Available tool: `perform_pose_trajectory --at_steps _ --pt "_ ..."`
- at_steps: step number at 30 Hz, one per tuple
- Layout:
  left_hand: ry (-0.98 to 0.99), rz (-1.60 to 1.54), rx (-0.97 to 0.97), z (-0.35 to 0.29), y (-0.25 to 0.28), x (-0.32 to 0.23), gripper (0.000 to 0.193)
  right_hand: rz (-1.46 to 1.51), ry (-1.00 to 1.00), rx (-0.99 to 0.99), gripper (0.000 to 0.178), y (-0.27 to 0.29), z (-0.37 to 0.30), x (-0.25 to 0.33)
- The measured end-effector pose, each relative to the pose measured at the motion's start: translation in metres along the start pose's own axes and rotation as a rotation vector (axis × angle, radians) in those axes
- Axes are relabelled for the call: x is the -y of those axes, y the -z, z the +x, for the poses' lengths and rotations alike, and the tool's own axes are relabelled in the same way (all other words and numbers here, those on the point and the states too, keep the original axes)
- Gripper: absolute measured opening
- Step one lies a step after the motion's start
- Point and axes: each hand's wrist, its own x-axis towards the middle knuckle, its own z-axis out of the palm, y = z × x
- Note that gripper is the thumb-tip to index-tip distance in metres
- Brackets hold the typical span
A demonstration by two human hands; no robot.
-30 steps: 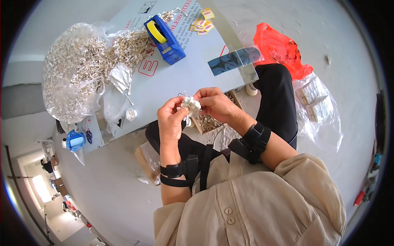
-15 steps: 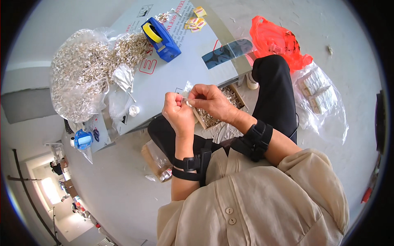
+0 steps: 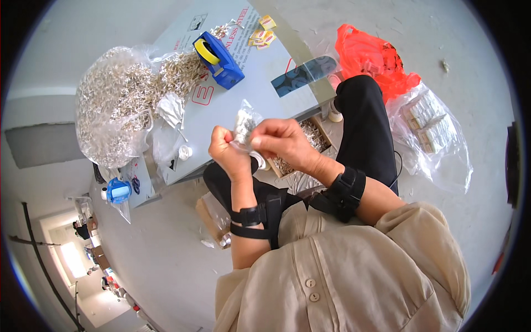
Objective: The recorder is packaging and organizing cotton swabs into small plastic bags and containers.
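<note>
Between my hands is a small clear plastic bag (image 3: 244,126) with white contents, too blurred to name. My left hand (image 3: 228,156) is closed on the bag's lower end, so it stands up above the fist. My right hand (image 3: 289,147) pinches at the bag's right edge, thumb and forefinger together. Below and behind the right hand, an open cardboard box (image 3: 314,134) of loose thin sticks, like cotton swabs, is partly hidden. Beyond my left hand lies the table (image 3: 215,110), with a white round piece (image 3: 185,152) near its edge.
A big clear bag of cotton swabs (image 3: 113,105) spills onto the table beside a blue tape dispenser (image 3: 224,66). Small yellow packets (image 3: 262,39) lie at the back. To the right are a red plastic bag (image 3: 368,58) and a clear bag of white bundles (image 3: 428,124).
The small bag has risen and now shows upright above my left fist. My hands have moved slightly apart, the left one a little left and the right one right.
</note>
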Motion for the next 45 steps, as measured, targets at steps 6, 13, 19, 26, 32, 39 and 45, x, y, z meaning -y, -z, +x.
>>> perform_pose_trajectory --at_steps 6,13,19,26,32,39,45 --pt "0.561 -0.624 0.125 -0.011 -0.001 -0.014 0.032 0.689 -0.328 -0.292 0.028 0.006 0.005 -0.017" --pt "-0.017 0.075 0.267 -0.025 -0.006 -0.033 0.02 0.794 -0.342 -0.407 0.011 0.005 0.011 -0.025" --pt "0.69 -0.7 0.325 -0.035 -0.006 -0.042 0.012 0.754 -0.376 -0.495 0.014 0.016 0.009 -0.032" --pt "0.583 -0.476 0.191 -0.031 -0.001 -0.03 0.015 0.859 -0.329 -0.482 0.019 -0.008 0.007 -0.025" --pt "-0.011 0.181 0.096 -0.033 -0.008 -0.01 0.014 0.834 -0.408 -0.346 0.012 -0.002 0.008 -0.038" --pt "-0.152 0.088 -0.008 -0.042 -0.019 -0.012 0.019 0.807 -0.326 -0.723 0.007 -0.02 0.015 -0.026" --pt "0.64 -0.735 0.105 -0.043 -0.012 -0.016 0.027 0.805 -0.411 -0.657 0.003 -0.009 0.016 -0.026"
